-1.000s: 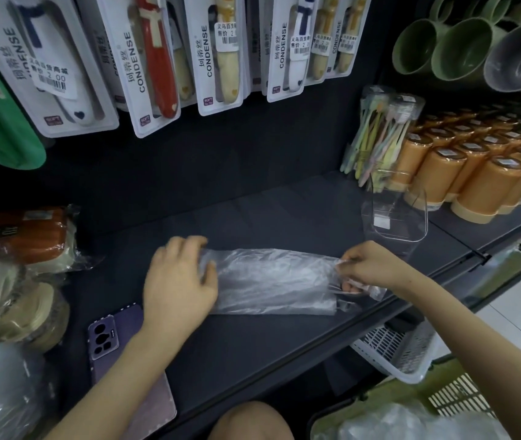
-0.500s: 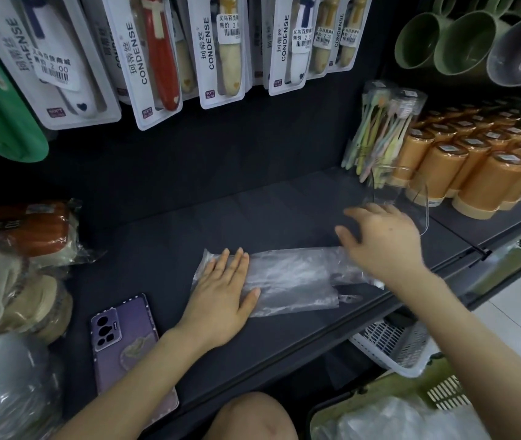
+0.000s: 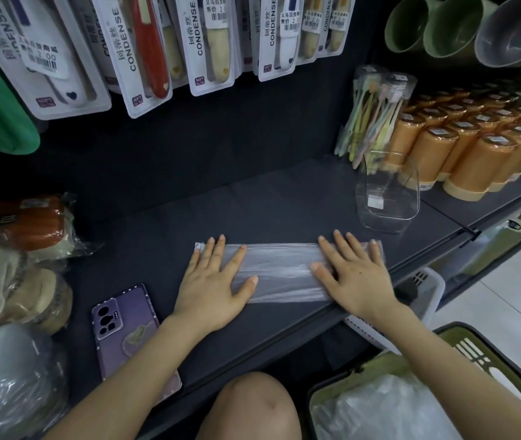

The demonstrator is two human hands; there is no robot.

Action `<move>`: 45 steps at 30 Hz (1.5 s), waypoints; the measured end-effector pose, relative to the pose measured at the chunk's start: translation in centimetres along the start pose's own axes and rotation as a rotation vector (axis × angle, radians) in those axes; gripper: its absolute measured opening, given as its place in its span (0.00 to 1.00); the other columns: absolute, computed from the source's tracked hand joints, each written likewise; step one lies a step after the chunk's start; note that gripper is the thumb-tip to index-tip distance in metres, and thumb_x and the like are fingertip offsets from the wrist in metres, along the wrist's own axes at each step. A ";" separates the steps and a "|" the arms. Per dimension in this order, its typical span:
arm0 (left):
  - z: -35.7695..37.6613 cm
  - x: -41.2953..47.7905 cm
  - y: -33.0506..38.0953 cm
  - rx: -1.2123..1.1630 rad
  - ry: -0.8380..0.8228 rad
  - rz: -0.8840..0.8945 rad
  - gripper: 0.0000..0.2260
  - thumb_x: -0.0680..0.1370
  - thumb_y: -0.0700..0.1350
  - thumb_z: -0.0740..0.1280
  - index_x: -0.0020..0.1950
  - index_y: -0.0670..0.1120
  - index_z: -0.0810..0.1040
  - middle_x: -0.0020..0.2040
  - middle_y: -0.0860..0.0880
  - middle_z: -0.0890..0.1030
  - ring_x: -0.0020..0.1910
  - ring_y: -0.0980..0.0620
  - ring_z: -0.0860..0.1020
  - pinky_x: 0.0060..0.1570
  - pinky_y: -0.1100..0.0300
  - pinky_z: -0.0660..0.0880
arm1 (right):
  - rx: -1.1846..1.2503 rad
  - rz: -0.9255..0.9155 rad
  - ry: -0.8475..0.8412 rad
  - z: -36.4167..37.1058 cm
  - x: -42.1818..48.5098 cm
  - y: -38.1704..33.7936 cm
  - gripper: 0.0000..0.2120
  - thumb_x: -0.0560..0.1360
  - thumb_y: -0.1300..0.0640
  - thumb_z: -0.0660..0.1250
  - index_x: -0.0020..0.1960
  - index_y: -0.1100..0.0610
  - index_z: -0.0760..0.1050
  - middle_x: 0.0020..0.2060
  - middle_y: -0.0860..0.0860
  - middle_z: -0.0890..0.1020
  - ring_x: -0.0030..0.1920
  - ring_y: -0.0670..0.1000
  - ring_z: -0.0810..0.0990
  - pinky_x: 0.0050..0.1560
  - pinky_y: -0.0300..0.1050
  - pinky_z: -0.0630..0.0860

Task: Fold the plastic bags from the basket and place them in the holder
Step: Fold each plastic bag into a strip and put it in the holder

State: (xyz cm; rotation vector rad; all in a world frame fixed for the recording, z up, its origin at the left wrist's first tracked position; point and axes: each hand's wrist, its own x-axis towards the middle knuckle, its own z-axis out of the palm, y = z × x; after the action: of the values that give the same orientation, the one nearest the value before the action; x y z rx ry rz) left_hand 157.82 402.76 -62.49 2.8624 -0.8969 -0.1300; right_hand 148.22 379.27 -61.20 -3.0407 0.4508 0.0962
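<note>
We see the plastic bag [image 3: 280,271] lying flat as a long narrow strip on the dark shelf [image 3: 253,211], near its front edge; its long axis runs left to right, parallel to that edge, one short end pointing toward the phone [image 3: 125,319], the other toward the clear holder [image 3: 388,201]; the left hand [image 3: 213,281] lies palm down on the left end, fingers straight and spread, gripping nothing; the right hand [image 3: 353,274] presses the right end the same way, released and flat; the holder stands upright behind the right hand, apart from the bag; the green basket [image 3: 462,331] sits below the shelf at right, more crumpled bags [image 3: 389,408] inside.
</note>
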 end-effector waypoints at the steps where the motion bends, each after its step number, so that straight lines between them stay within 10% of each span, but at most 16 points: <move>1: 0.0 0.0 0.0 0.009 0.003 0.003 0.40 0.67 0.70 0.31 0.78 0.60 0.41 0.79 0.47 0.39 0.77 0.51 0.37 0.75 0.55 0.35 | -0.001 0.034 -0.011 -0.3 -0.2 0.9 0.45 0.64 0.29 0.24 0.78 0.44 0.43 0.79 0.48 0.47 0.78 0.49 0.42 0.75 0.57 0.35; 10: -0.1 0.1 0.2 0.041 -0.023 -0.004 0.43 0.66 0.71 0.30 0.79 0.54 0.40 0.80 0.47 0.41 0.78 0.50 0.39 0.75 0.53 0.36 | 0.030 -0.271 0.175 0.4 -1.0 -4.7 0.38 0.78 0.35 0.32 0.73 0.51 0.67 0.71 0.58 0.69 0.73 0.61 0.65 0.74 0.64 0.49; 17: -0.1 0.0 0.1 0.037 -0.033 -0.006 0.41 0.69 0.71 0.33 0.79 0.54 0.41 0.79 0.47 0.40 0.78 0.50 0.38 0.75 0.54 0.35 | 0.042 -0.080 0.014 0.1 -1.6 0.2 0.55 0.57 0.26 0.14 0.78 0.43 0.45 0.79 0.47 0.48 0.78 0.51 0.43 0.74 0.59 0.34; 20: -0.3 0.0 0.1 0.040 -0.054 -0.008 0.36 0.76 0.70 0.39 0.79 0.54 0.40 0.79 0.47 0.39 0.78 0.50 0.37 0.75 0.53 0.36 | 0.053 -0.196 0.198 -0.7 -2.5 1.1 0.44 0.72 0.26 0.30 0.76 0.48 0.60 0.76 0.53 0.61 0.77 0.57 0.56 0.75 0.59 0.41; 24: -0.7 0.2 0.1 -0.017 -0.068 -0.024 0.36 0.76 0.69 0.42 0.78 0.52 0.37 0.79 0.47 0.38 0.77 0.51 0.37 0.75 0.56 0.35 | 0.212 -0.519 0.450 -0.4 -2.7 0.6 0.19 0.73 0.41 0.64 0.51 0.54 0.83 0.53 0.49 0.82 0.54 0.54 0.78 0.59 0.54 0.74; 28: -2.0 0.2 0.3 -0.250 -0.092 -0.050 0.33 0.80 0.63 0.54 0.79 0.55 0.44 0.79 0.46 0.40 0.78 0.49 0.38 0.75 0.56 0.37 | 0.203 -0.631 0.466 0.3 -2.4 0.2 0.12 0.75 0.52 0.63 0.41 0.56 0.82 0.41 0.47 0.82 0.42 0.52 0.80 0.46 0.46 0.76; 31: -3.1 -0.8 0.2 -0.348 0.045 -0.030 0.27 0.76 0.67 0.57 0.71 0.58 0.71 0.79 0.46 0.54 0.78 0.47 0.49 0.75 0.55 0.45 | 0.171 -0.619 0.489 0.4 -2.3 0.1 0.12 0.76 0.54 0.61 0.39 0.55 0.80 0.40 0.46 0.82 0.40 0.50 0.79 0.47 0.41 0.68; 34: -4.3 -2.2 0.4 -0.248 0.126 0.087 0.32 0.65 0.74 0.51 0.52 0.58 0.83 0.60 0.56 0.76 0.61 0.53 0.71 0.61 0.59 0.61 | 0.276 -0.544 0.437 -0.1 -2.4 0.2 0.11 0.76 0.53 0.60 0.40 0.54 0.78 0.36 0.44 0.80 0.38 0.47 0.77 0.49 0.40 0.67; 42: -5.8 -1.1 -1.3 -0.426 -0.039 0.005 0.03 0.76 0.50 0.70 0.44 0.54 0.82 0.45 0.59 0.81 0.48 0.57 0.78 0.50 0.60 0.72 | 0.574 -0.231 0.039 -3.1 -0.2 -0.5 0.09 0.80 0.57 0.60 0.42 0.49 0.70 0.34 0.45 0.77 0.37 0.47 0.75 0.43 0.46 0.72; 45: -6.1 -0.5 -2.1 -0.545 -0.111 -0.025 0.14 0.79 0.50 0.66 0.34 0.53 0.78 0.31 0.59 0.76 0.35 0.60 0.73 0.43 0.56 0.69 | 0.762 -0.193 -0.058 -3.9 0.6 -0.8 0.06 0.79 0.50 0.64 0.44 0.49 0.74 0.33 0.44 0.77 0.35 0.42 0.74 0.41 0.40 0.72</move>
State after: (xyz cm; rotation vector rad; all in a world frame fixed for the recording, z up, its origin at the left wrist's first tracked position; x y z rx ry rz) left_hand 159.37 405.43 -56.79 2.3747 -0.7062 -0.4618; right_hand 149.24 379.53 -57.35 -2.3051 0.1344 -0.0016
